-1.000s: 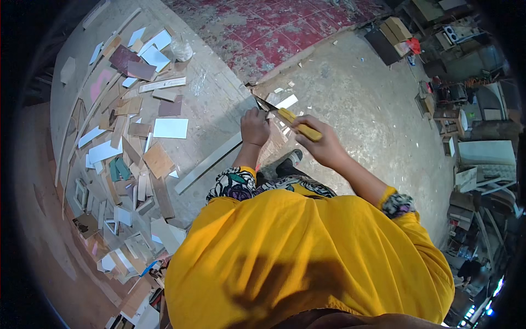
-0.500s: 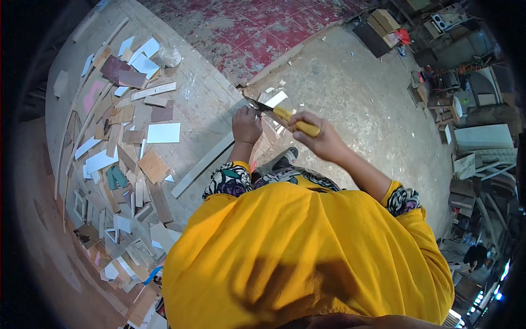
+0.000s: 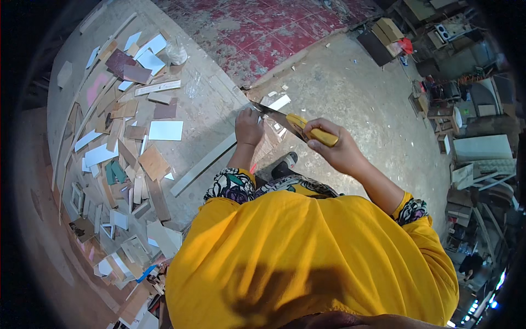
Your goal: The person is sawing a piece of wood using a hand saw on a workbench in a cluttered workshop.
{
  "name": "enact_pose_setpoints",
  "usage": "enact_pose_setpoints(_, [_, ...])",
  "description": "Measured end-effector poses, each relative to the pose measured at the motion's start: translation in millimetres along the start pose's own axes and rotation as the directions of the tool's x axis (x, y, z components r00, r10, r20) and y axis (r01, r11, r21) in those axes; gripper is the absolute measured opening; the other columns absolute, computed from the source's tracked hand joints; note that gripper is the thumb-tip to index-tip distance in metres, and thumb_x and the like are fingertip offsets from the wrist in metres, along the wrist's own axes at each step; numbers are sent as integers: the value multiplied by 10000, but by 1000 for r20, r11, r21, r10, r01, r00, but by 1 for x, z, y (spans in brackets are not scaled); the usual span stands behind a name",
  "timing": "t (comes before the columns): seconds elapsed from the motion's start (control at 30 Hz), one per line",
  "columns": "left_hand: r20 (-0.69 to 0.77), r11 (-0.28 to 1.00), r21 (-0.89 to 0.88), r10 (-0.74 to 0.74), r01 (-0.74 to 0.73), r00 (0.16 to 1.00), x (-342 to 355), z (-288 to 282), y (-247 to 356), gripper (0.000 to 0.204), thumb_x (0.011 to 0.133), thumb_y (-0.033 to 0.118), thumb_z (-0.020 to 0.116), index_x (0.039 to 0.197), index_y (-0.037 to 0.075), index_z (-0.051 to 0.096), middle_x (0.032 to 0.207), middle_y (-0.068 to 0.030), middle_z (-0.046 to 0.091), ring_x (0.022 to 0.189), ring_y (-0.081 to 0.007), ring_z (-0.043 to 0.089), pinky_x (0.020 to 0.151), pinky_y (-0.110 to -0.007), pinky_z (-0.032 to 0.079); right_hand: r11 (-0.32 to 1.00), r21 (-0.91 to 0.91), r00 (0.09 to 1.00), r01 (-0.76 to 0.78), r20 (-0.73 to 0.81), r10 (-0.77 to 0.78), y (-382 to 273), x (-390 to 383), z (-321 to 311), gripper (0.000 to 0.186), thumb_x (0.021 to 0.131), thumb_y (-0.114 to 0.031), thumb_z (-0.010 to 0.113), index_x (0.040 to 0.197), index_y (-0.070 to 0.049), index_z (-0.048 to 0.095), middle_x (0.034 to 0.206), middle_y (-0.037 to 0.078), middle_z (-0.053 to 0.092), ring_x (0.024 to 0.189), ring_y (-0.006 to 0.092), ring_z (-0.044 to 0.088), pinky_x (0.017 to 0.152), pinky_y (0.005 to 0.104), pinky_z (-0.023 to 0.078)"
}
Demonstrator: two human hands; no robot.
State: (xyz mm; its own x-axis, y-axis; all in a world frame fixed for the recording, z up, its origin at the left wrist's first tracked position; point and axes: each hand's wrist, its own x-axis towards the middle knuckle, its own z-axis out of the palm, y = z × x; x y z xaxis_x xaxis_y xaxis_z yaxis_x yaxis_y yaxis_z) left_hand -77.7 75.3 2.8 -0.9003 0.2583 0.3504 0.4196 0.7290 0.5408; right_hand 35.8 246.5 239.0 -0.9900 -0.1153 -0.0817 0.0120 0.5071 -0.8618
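Observation:
My right hand (image 3: 330, 143) grips the yellow handle of a handsaw (image 3: 272, 113). Its dark blade points up and left, and the tip reaches the table edge just past my left hand (image 3: 249, 127). That hand is closed over the far end of a long pale wooden strip (image 3: 203, 165), which lies along the edge of the worktable (image 3: 211, 101). The fingers cover the strip's end, so I cannot tell whether the blade's teeth are in the wood.
Offcuts, white panels (image 3: 165, 130) and thin boards lie scattered across the table's left side. A clear plastic cup (image 3: 176, 54) stands near its far edge. Small scraps, including a white piece (image 3: 279, 102), lie on the floor beyond. Cardboard boxes (image 3: 386, 30) and stacked furniture line the right.
My right hand has drawn the saw back to the right and slightly toward me, so more blade shows. My left hand still holds the strip at the table edge.

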Motion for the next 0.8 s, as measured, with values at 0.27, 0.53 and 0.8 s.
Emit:
enact_pose_setpoints(0.27, [29,998,51,19,-21,999,7,5,5,165,663,113,657,808,73,588,877,-96,529,880,-283,525,734,-408,427,999,11,995,42,-95,-41,53,68,47,184,798,-102,650,964,-57,585,835,101,617,743,174,574,699,308,463])
enact_pose_setpoints(0.53, [31,997,31,-65,64,997,1,-1,3,221,643,159,712,836,130,609,882,-63,534,883,-260,526,742,-389,421,994,55,996,-90,4,90,6,12,5,184,807,-83,638,978,-58,575,876,85,602,821,161,563,762,288,443])
enact_pose_setpoints(0.8, [43,999,31,-17,16,999,7,0,6,180,663,153,685,804,91,592,877,-81,535,886,-273,522,751,-399,421,997,-6,992,80,-93,-80,51,63,54,224,767,-74,661,973,-52,577,868,160,613,810,278,603,754,322,463])
